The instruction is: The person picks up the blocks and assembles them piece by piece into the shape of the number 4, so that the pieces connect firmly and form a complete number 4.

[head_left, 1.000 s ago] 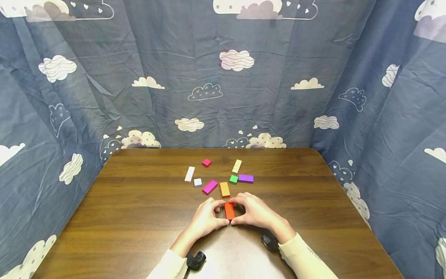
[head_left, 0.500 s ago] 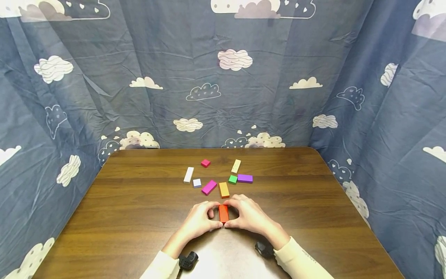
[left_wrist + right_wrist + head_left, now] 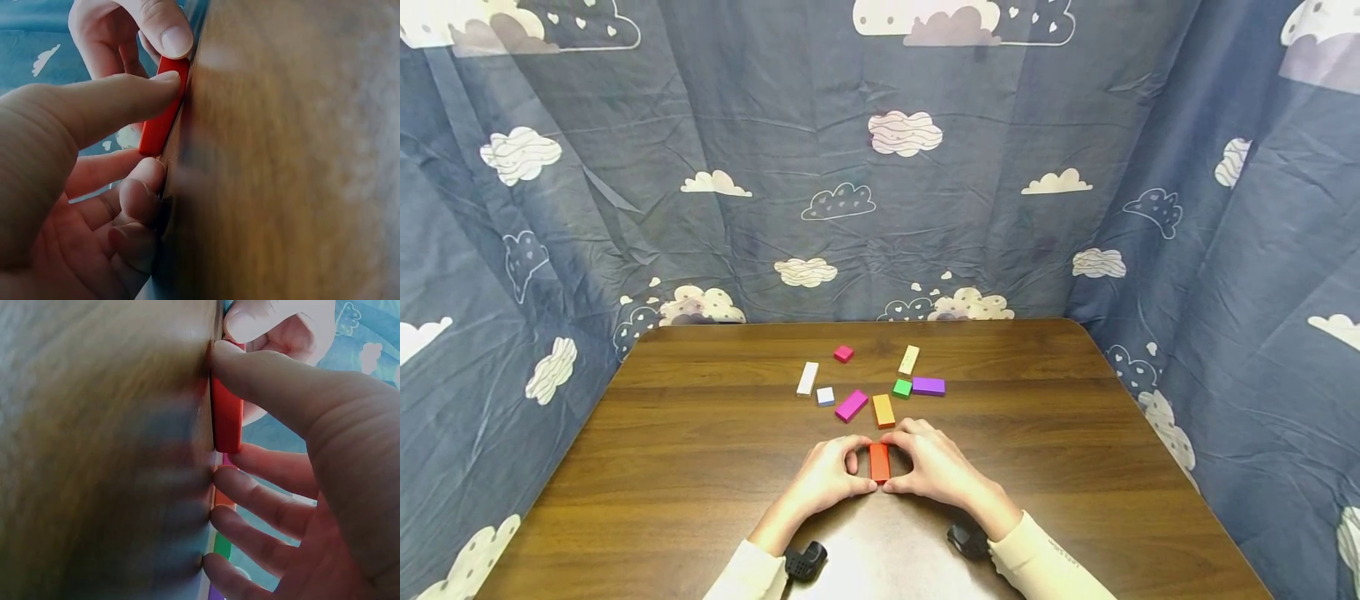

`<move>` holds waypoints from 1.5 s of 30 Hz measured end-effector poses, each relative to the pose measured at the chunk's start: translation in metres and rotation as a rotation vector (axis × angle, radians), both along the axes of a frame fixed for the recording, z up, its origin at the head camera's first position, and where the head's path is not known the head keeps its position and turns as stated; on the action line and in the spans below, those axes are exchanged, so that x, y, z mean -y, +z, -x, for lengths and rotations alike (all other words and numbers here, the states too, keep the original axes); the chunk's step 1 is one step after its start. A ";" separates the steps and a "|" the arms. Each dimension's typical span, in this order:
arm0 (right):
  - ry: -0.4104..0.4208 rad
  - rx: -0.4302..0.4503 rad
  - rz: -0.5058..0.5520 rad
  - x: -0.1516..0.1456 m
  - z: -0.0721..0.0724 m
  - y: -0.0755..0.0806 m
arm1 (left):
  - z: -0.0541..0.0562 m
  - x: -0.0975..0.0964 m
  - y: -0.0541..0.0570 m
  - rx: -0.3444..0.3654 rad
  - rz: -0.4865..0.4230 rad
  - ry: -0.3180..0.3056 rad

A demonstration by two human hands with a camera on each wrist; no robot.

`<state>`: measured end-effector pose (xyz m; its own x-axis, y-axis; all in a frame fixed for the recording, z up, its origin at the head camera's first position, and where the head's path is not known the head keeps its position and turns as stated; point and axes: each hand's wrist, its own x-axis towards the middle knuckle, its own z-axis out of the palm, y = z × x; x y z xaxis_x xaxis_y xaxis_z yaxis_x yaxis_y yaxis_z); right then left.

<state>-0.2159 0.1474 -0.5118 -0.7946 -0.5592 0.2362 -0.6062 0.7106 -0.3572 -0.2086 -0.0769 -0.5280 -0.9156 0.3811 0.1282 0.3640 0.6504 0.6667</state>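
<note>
A red rectangular block [image 3: 879, 463] lies flat on the wooden table, its long side running away from me. From its left my left hand [image 3: 824, 477] holds it, thumb at the near end and index finger at the far end. My right hand [image 3: 938, 468] grips it the same way from the right. In the left wrist view, the red block [image 3: 162, 128] shows below the thumb, with the other fingers curled near the tabletop. The red block [image 3: 227, 419] also appears in the right wrist view, where the remaining fingertips touch or nearly touch the table.
Just beyond the hands lie an orange block [image 3: 883, 411] and a magenta block [image 3: 852, 406]. Farther back are white [image 3: 807, 379], pale blue [image 3: 825, 397], crimson [image 3: 843, 354], cream [image 3: 909, 361], green [image 3: 902, 388] and purple [image 3: 928, 387] blocks. A cloud-print curtain [image 3: 842, 233] surrounds the table [image 3: 700, 433].
Both hands have slid the red block a little to the left and slightly towards me, and it now stands straighter. In the last half second it has barely moved. The other blocks stay put.
</note>
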 end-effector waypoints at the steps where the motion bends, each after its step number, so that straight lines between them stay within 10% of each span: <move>1: -0.001 0.002 -0.001 0.000 0.000 0.000 | 0.000 0.000 -0.001 0.004 0.004 0.003; 23: 0.003 0.038 -0.006 -0.002 -0.008 -0.002 | -0.007 -0.002 -0.004 -0.034 0.051 0.006; 45: 0.008 0.017 0.055 -0.012 0.031 0.029 | -0.004 -0.003 0.002 0.043 -0.063 0.022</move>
